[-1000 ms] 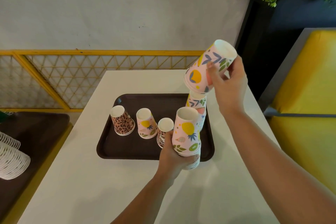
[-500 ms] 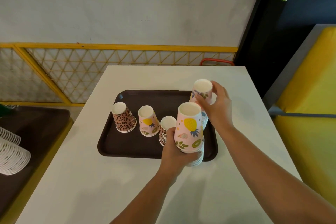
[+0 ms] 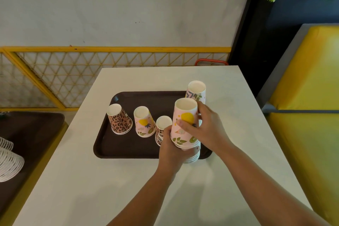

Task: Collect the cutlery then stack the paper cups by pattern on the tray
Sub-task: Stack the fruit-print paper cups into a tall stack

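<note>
A dark brown tray [image 3: 117, 149] lies on the white table [image 3: 91, 189]. Upside-down paper cups stand on it: a leopard stack [image 3: 119, 120] at the left, a pink fruit cup [image 3: 144, 122], a small leopard cup [image 3: 162, 128] partly hidden, and a pink leaf stack [image 3: 196, 91] at the back right. My left hand [image 3: 171, 150] grips the base of a pink fruit stack [image 3: 184, 115] at the tray's front right. My right hand [image 3: 205, 130] holds the same stack's side, thumb across its front.
At the left a second dark tray [image 3: 27, 134] on a yellow-edged surface holds stacked white plastic cutlery [image 3: 8, 163]. A yellow mesh fence [image 3: 73, 71] runs behind the table. A yellow padded seat [image 3: 308, 115] stands at the right, with plants above it.
My right hand set the leaf-pattern cup down on the back right stack, let it go and came to the fruit stack. My left hand has stayed on that stack.
</note>
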A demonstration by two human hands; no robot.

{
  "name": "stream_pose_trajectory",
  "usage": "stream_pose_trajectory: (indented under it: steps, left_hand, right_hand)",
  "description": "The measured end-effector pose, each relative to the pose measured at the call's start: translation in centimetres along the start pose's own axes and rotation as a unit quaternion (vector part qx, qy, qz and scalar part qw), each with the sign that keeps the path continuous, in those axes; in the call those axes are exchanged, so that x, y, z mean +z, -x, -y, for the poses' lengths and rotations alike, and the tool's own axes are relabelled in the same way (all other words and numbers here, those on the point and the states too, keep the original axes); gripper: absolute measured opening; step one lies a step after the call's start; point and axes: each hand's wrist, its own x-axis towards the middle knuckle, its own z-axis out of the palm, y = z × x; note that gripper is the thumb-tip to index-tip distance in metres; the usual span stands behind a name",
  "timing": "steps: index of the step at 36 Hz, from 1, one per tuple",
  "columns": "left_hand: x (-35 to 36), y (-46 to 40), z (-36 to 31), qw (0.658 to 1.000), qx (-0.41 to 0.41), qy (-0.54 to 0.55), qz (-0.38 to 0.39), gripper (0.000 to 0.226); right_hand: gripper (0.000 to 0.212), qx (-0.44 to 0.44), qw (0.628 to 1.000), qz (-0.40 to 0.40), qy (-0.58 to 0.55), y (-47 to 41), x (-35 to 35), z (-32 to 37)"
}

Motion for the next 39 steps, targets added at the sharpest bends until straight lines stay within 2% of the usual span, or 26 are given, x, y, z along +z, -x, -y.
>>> stream_pose_trajectory:
  steps: [3, 8, 11, 17, 21, 25, 28, 33, 39]
  left_hand:
    - [0.0, 0.2, 0.0, 1.0, -0.003, 0.016, 0.0, 0.095]
    - [-0.2, 0.7, 0.5, 0.999, -0.004, 0.03, 0.015, 0.077]
    - [-0.4, 0.9, 0.6, 0.999, -0.001, 0.035, 0.015, 0.078]
    - [-0.7, 1.1, 0.7, 0.999, -0.006, 0.043, 0.009, 0.076]
    - [-0.9, 1.0, 0.8, 0.999, -0.004, 0.037, 0.013, 0.073]
    - [-0.9, 0.8, 0.7, 0.999, -0.007, 0.04, 0.011, 0.077]
    - [-1.0, 0.6, 0.8, 0.999, -0.004, 0.036, 0.012, 0.069]
    - [-1.2, 0.4, 0.9, 0.999, 0.0, 0.04, 0.006, 0.068]
    - [-1.3, 0.2, 0.9, 0.999, -0.005, 0.054, 0.009, 0.077]
  right_hand:
    - [0.046, 0.006, 1.0, -0.012, -0.012, 0.1, 0.0, 0.2]
    - [0.047, -0.005, 0.999, -0.042, -0.015, -0.1, -0.6, 0.5]
    - [0.043, -0.011, 0.998, -0.061, -0.019, -0.6, -1.0, 0.8]
    - [0.031, -0.017, 0.986, -0.133, -0.103, -3.1, -3.1, 3.3]
    - [0.033, -0.043, 0.971, -0.198, -0.13, -5.5, -4.5, 4.9]
    - [0.044, -0.06, 0.965, -0.237, -0.097, -7.5, -4.6, 4.3]
    - [0.053, -0.055, 0.969, -0.232, -0.071, -8.6, -3.8, 2.9]
    - [0.055, -0.028, 0.977, -0.211, -0.02, -8.7, -2.2, 0.4]
    - [0.059, 0.021, 0.988, -0.155, 0.01, -7.8, -0.8, -1.8]
